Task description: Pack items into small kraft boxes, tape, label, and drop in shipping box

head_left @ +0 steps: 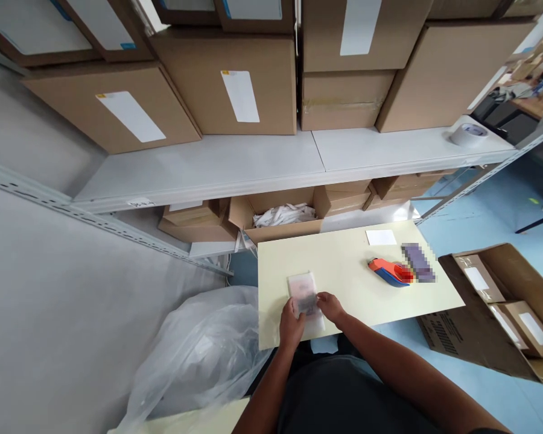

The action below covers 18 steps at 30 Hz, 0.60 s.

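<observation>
A flat, translucent white packet [304, 289] lies on the pale yellow tabletop [339, 265], with something pinkish and grey showing faintly through it. My left hand [292, 325] is closed on its lower left side, the thumb resting over the front. At the right edge, my right hand [330, 307] pinches the packet between thumb and fingers. What exactly is inside cannot be made out. Farther right on the tabletop are a red and blue tape dispenser [390, 272], a blurred purple-grey object [419, 262] and a white card [381, 237].
Shelving [208, 169] with cardboard boxes [235, 84] stands ahead; a tape roll [469, 135] sits on it. Below is an open box [283, 232] holding white material. A large plastic bag [199, 355] bulges at left. An open carton [452, 331] with smaller boxes stands at right.
</observation>
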### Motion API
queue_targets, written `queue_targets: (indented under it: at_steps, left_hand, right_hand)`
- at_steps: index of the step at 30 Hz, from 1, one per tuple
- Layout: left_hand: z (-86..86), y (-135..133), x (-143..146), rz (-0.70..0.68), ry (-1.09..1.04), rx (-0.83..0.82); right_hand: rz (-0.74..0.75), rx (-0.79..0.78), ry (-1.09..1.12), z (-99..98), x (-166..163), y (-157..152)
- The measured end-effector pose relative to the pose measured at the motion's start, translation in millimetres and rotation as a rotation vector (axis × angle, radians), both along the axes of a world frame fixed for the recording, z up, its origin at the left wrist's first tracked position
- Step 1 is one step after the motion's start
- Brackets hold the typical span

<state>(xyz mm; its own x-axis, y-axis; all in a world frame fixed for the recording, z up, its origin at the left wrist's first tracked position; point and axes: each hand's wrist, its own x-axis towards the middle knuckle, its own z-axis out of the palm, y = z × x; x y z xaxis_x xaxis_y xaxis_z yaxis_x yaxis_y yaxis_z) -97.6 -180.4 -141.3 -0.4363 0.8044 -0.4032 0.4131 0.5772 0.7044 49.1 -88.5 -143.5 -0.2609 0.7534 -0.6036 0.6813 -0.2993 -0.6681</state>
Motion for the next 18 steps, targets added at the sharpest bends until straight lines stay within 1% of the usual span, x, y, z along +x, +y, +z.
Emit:
queue_targets:
  at_steps: [3,7,8,10,13,16,18]
  left_hand:
    - [-1.9,-3.3,-1.8,-0.054,0.080,0.034]
    - [-8.0,-7.2,-2.5,-0.217,0.145,0.097]
    - [-10.0,-7.8,-2.1,-0.250,0.155,0.096]
    - [-13.3,-8.7,-1.4,-0.296,0.174,0.081]
    - [-13.8,-9.7,-2.5,-0.356,0.200,0.061]
    - [-7.5,-10.4,-6.6,-0.448,0.249,0.012]
    - [-1.6,-9.7,-9.0,-0.524,0.295,-0.030]
  right_hand:
    - [0.018,0.056,-0.053,2.3,-1.2,-4.6]
    - [0.078,0.156,-0.077,9.9,-5.5,-16.4]
    - [0.121,0.187,-0.080,12.3,-6.3,-19.3]
    - [0.252,0.246,-0.121,16.9,-6.9,-24.0]
    - [0.447,0.298,-0.249,22.5,-6.6,-27.4]
    - [0.536,0.323,-0.344,23.8,-7.6,-30.4]
    - [0.590,0.353,-0.393,21.1,-10.0,-34.4]
